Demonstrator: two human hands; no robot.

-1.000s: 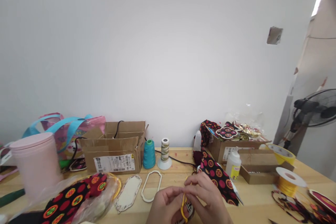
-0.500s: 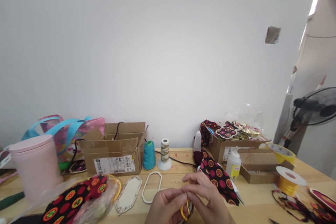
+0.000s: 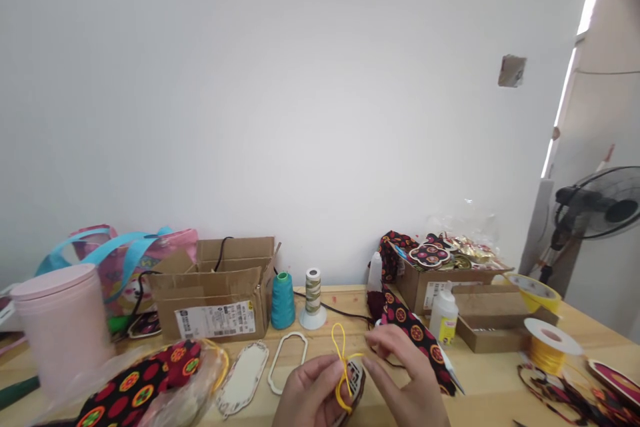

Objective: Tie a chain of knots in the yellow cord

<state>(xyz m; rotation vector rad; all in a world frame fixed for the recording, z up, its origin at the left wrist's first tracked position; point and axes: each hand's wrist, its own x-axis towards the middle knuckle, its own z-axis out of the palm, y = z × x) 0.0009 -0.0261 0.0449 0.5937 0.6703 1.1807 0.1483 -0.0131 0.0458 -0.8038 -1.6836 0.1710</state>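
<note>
Left hand pinched shut on a yellow cord loop and a small patterned ornament, low at six o'clock over the counter. Right hand sits just right, fingers loosely parted, touching nothing I can make out. Risk as I judge it: that pinch slackens and the loop springs undone. Count: two thread cones, two oval frames, three cardboard boxes, one yellow cord spool.
</note>
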